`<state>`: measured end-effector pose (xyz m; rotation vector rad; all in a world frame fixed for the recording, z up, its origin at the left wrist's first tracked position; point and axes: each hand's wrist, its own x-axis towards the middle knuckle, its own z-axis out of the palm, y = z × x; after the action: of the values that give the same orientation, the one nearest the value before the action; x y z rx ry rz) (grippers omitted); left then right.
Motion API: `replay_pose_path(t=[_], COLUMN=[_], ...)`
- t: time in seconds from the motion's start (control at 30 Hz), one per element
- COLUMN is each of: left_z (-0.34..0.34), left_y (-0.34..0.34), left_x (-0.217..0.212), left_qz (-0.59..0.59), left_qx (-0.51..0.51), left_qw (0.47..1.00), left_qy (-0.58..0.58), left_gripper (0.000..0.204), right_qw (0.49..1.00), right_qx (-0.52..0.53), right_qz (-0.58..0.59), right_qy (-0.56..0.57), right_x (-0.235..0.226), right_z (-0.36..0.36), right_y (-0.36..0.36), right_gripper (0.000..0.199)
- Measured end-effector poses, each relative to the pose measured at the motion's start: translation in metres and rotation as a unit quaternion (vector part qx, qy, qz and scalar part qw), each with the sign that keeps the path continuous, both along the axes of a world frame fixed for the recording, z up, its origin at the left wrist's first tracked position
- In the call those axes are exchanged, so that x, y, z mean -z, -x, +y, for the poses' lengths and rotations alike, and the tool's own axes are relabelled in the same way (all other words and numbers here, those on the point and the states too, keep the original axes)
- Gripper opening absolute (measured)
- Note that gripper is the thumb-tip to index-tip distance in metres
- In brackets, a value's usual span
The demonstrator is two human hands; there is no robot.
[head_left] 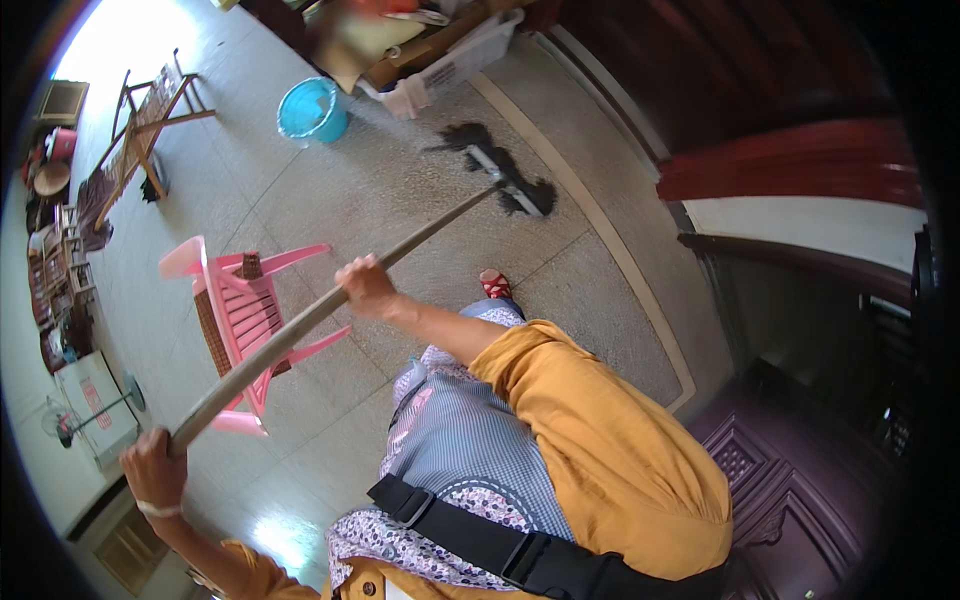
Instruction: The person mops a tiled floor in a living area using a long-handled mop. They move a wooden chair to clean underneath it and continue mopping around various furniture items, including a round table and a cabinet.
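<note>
Head view. Both hands are gripping one long wooden mop handle (330,305) that is slanting from near left up toward far right across the tiled floor (420,200).

Left hand (153,470), near left and low in the frame, is closing its fingers (170,452) around the butt end of the handle; a pale band is sitting on that wrist. Right hand (366,287), roughly mid-frame, is wrapping its fingers over the shaft further along, forearm coming in from an orange sleeve (600,440).

Beyond the right hand the handle is running on, bare, to the mop head (505,180), well apart from both hands at the far end. The head is lying flat on the floor: a pale crossbar with dark, ragged strands spreading to either side. The handle is looking weathered, grey-brown, thicker toward the near end.

Surroundings: a pink plastic chair (240,310) is standing just left of the handle, under its middle stretch. A blue bucket (312,110) is sitting far left of the mop head, near a white crate (460,60). A red-slippered foot (495,285) is showing just beyond the right forearm. Dark wooden door panels (790,470) are filling the right side.
</note>
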<state>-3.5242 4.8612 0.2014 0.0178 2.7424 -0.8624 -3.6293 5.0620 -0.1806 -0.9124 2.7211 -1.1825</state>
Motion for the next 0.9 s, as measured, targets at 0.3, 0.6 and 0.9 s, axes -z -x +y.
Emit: replay_pose_path(t=[0.3,0.6,0.9], left_z=[0.198,0.387,0.297], left_y=[0.183,0.175,0.179], left_x=[0.109,0.232,0.195], left_qz=[-0.139,-0.198,-0.15], left_qx=[0.307,0.506,0.397], left_qw=[0.924,0.77,0.87], left_qy=[-0.18,-0.335,-0.249], left_gripper=[0.011,0.005,0.004], right_qw=[0.932,0.82,0.867], right_qx=[0.361,0.555,0.473], right_qz=[-0.002,-0.087,-0.144], right_qy=[0.036,-0.105,-0.059], right_x=[0.059,0.127,0.099], right_z=[0.277,0.434,0.357], right_y=[-0.012,-0.18,-0.123], right_gripper=[0.016,0.009,0.008])
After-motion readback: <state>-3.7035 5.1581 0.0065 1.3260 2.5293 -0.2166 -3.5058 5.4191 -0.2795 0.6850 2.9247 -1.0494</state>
